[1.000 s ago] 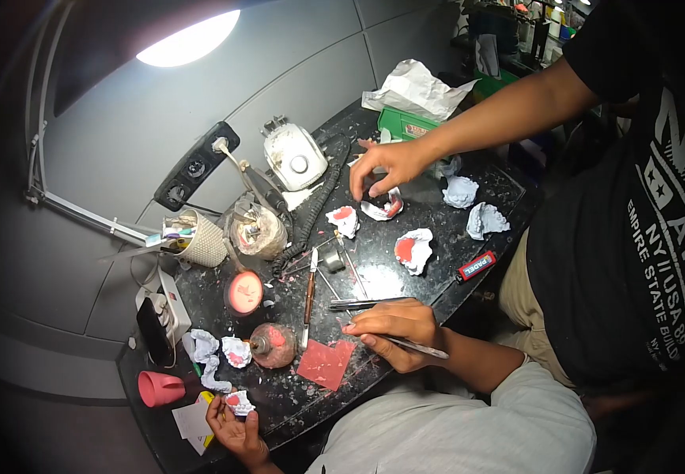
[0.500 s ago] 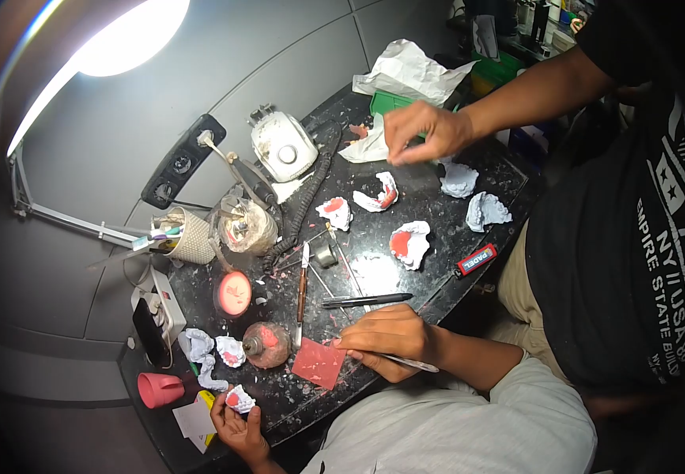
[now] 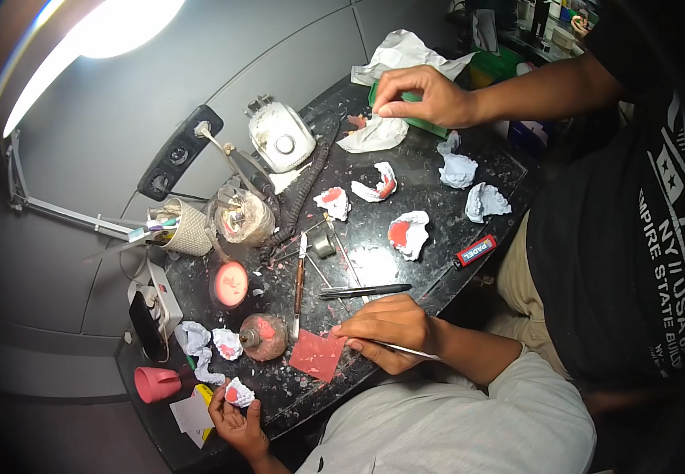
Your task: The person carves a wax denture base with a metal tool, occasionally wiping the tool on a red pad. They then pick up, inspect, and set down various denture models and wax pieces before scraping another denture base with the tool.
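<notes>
My left hand (image 3: 238, 423) is wrapped round a small white cast (image 3: 239, 393) with a red patch, at the lower left. My right hand (image 3: 386, 332) is closed on a thin metal tool (image 3: 415, 351), its fingertips at the right edge of a pink wax sheet (image 3: 316, 355). Just left of the sheet stands a glass burner (image 3: 263, 337). A wooden-handled knife (image 3: 300, 288) and a black pen (image 3: 366, 291) lie above it. More white casts, one with red at its centre (image 3: 409, 235), rest on the dark table (image 3: 279, 399).
A co-worker's hand (image 3: 428, 96) hovers over white paper and a green box at the back. Also there are a red lighter (image 3: 475, 252), a pink cup (image 3: 157, 384), a round pink wax dish (image 3: 230, 284), a white device (image 3: 281, 138) and a woven holder (image 3: 188, 227).
The co-worker's hand has moved up and slightly left, uncovering part of the green box. My hands keep their holds, and the view has shifted slightly.
</notes>
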A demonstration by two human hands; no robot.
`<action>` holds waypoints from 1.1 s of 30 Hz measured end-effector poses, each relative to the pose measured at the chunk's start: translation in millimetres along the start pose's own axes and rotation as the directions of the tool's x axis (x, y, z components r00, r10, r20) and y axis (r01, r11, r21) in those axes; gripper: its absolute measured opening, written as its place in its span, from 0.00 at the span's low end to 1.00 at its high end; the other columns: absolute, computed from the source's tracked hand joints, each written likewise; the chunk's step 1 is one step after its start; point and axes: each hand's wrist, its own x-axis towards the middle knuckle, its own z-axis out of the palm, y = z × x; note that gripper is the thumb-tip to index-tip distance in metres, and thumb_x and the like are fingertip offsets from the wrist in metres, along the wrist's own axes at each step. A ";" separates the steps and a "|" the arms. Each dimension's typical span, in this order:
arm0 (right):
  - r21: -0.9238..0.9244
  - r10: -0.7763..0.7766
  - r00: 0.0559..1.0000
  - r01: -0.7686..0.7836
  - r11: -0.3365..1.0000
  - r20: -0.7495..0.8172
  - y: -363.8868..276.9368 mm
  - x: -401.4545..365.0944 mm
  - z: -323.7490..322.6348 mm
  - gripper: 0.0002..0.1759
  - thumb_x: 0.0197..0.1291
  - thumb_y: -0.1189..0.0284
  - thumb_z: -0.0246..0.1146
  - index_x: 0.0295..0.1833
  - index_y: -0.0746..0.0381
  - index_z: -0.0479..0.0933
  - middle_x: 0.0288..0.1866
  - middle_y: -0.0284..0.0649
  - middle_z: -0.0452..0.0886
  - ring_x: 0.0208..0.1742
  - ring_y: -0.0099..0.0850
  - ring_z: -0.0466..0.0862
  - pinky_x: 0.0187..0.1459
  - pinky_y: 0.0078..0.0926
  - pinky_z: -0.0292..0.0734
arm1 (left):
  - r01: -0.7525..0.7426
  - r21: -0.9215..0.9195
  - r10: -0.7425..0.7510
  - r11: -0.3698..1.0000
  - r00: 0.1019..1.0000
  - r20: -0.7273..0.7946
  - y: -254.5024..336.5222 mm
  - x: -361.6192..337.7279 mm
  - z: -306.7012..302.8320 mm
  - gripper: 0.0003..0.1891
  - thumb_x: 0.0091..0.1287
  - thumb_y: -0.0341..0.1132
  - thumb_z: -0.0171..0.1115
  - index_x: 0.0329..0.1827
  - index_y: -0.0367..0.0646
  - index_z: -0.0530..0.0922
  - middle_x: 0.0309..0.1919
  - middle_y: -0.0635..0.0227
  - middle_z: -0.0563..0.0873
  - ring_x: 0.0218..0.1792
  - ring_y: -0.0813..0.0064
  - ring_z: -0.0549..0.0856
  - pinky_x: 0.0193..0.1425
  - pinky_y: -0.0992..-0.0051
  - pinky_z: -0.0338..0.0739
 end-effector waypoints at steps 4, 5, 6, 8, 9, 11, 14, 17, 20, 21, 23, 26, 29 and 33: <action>-0.012 -0.014 1.000 0.014 1.000 0.000 0.1 0.4 0.6 0.13 0.59 0.82 0.69 0.50 0.71 0.82 0.37 0.45 0.89 0.31 0.39 0.89 0.33 0.32 0.85 | 0.026 -0.007 -0.027 1.000 1.000 -0.007 -0.5 0.0 -0.4 0.35 0.61 0.24 0.77 0.70 0.34 0.69 0.69 0.46 0.76 0.70 0.58 0.77 0.77 0.61 0.68; -0.012 -0.013 1.000 0.013 1.000 0.014 0.3 0.5 0.2 0.13 0.59 0.82 0.69 0.51 0.71 0.82 0.37 0.46 0.89 0.30 0.39 0.89 0.33 0.32 0.85 | 0.029 -0.007 -0.029 1.000 1.000 -0.009 -0.4 -0.2 -0.2 0.35 0.61 0.24 0.77 0.70 0.34 0.69 0.69 0.46 0.76 0.70 0.58 0.77 0.77 0.61 0.68; -0.010 -0.010 1.000 0.010 1.000 0.017 0.9 0.0 0.4 0.13 0.59 0.82 0.69 0.51 0.71 0.82 0.37 0.46 0.89 0.30 0.39 0.89 0.33 0.32 0.85 | 0.026 -0.006 -0.026 1.000 1.000 -0.009 0.4 0.0 0.1 0.35 0.61 0.24 0.77 0.70 0.34 0.68 0.69 0.45 0.76 0.70 0.58 0.77 0.76 0.61 0.69; 0.004 -0.021 1.000 0.021 1.000 0.008 2.1 -0.7 1.1 0.13 0.59 0.83 0.69 0.51 0.72 0.82 0.36 0.47 0.89 0.29 0.39 0.89 0.33 0.33 0.85 | 0.026 -0.004 -0.026 1.000 1.000 -0.013 1.9 -0.9 1.0 0.34 0.62 0.24 0.77 0.70 0.34 0.68 0.68 0.45 0.77 0.69 0.58 0.78 0.76 0.61 0.69; 0.007 -0.021 1.000 0.021 1.000 0.009 2.0 -0.9 1.5 0.13 0.59 0.83 0.69 0.51 0.72 0.82 0.36 0.47 0.89 0.29 0.39 0.89 0.33 0.33 0.85 | 0.024 -0.010 -0.024 1.000 1.000 -0.016 3.1 -1.3 1.5 0.34 0.62 0.24 0.77 0.70 0.33 0.68 0.68 0.44 0.77 0.69 0.58 0.78 0.76 0.62 0.69; 0.005 -0.019 1.000 0.019 1.000 0.002 1.6 -0.3 1.1 0.13 0.59 0.82 0.69 0.51 0.72 0.82 0.36 0.47 0.89 0.29 0.39 0.89 0.33 0.32 0.84 | 0.016 -0.017 -0.016 1.000 1.000 -0.019 3.7 -0.4 2.0 0.34 0.62 0.24 0.76 0.70 0.33 0.68 0.68 0.44 0.77 0.68 0.58 0.79 0.76 0.62 0.70; -0.003 -0.014 0.999 0.014 1.000 0.031 2.0 -0.9 -0.5 0.13 0.59 0.82 0.69 0.51 0.72 0.82 0.36 0.46 0.89 0.30 0.38 0.89 0.32 0.32 0.84 | 0.002 -0.006 -0.002 1.000 1.000 -0.018 1.8 0.6 0.6 0.33 0.63 0.23 0.76 0.69 0.32 0.68 0.68 0.43 0.77 0.68 0.58 0.79 0.75 0.62 0.70; -0.019 -0.017 1.000 0.017 1.000 0.001 -0.1 -0.7 0.5 0.13 0.59 0.82 0.70 0.50 0.72 0.82 0.36 0.45 0.89 0.30 0.38 0.89 0.32 0.31 0.84 | 0.003 -0.013 -0.003 1.000 1.000 -0.012 1.9 -0.7 0.7 0.33 0.63 0.23 0.75 0.69 0.31 0.68 0.68 0.43 0.78 0.68 0.59 0.79 0.75 0.63 0.71; -0.019 -0.030 1.000 0.030 0.999 -0.004 -0.8 0.7 -1.2 0.13 0.58 0.82 0.70 0.50 0.71 0.82 0.36 0.44 0.89 0.31 0.37 0.90 0.32 0.31 0.84 | 0.006 -0.025 -0.006 1.000 1.000 -0.008 6.8 -1.0 3.8 0.33 0.63 0.23 0.75 0.70 0.31 0.69 0.67 0.43 0.78 0.67 0.59 0.80 0.75 0.63 0.71; -0.022 -0.039 0.999 0.039 0.999 -0.006 -0.3 0.7 -0.9 0.14 0.58 0.82 0.70 0.50 0.71 0.82 0.36 0.44 0.89 0.31 0.37 0.90 0.32 0.30 0.84 | 0.012 -0.026 -0.013 1.000 1.000 -0.015 5.6 -1.6 3.0 0.33 0.63 0.23 0.75 0.70 0.31 0.68 0.66 0.44 0.79 0.67 0.59 0.80 0.75 0.63 0.71; -0.029 -0.047 0.999 0.046 0.999 -0.011 0.5 -0.8 0.6 0.14 0.58 0.82 0.70 0.50 0.71 0.82 0.36 0.44 0.89 0.31 0.37 0.90 0.32 0.30 0.84 | 0.007 -0.028 -0.007 1.000 1.000 -0.021 4.2 -0.8 2.1 0.33 0.63 0.22 0.75 0.70 0.30 0.68 0.66 0.44 0.79 0.66 0.59 0.80 0.75 0.63 0.71; -0.032 -0.052 0.999 0.052 0.998 -0.011 0.9 0.8 0.5 0.14 0.58 0.82 0.70 0.51 0.71 0.82 0.36 0.44 0.89 0.31 0.37 0.90 0.32 0.30 0.84 | -0.027 -0.005 0.027 1.000 1.000 -0.010 3.3 -0.1 2.2 0.31 0.65 0.22 0.73 0.70 0.30 0.70 0.64 0.47 0.81 0.66 0.60 0.81 0.75 0.63 0.70; -0.025 -0.046 0.999 0.046 0.999 -0.004 0.8 -2.0 0.8 0.15 0.58 0.82 0.71 0.51 0.71 0.82 0.36 0.43 0.89 0.31 0.37 0.90 0.32 0.30 0.83 | -0.010 -0.012 0.010 1.000 1.000 -0.018 4.4 -0.4 3.4 0.33 0.64 0.23 0.74 0.70 0.29 0.68 0.65 0.44 0.80 0.66 0.59 0.80 0.74 0.63 0.72; -0.010 -0.051 0.999 0.051 0.999 0.004 1.7 -0.6 0.7 0.16 0.58 0.83 0.70 0.53 0.71 0.81 0.35 0.43 0.89 0.31 0.36 0.90 0.32 0.30 0.83 | -0.053 -0.026 0.052 0.998 0.998 -0.028 3.5 -0.8 1.9 0.31 0.66 0.26 0.73 0.70 0.28 0.69 0.64 0.44 0.80 0.65 0.58 0.81 0.74 0.61 0.72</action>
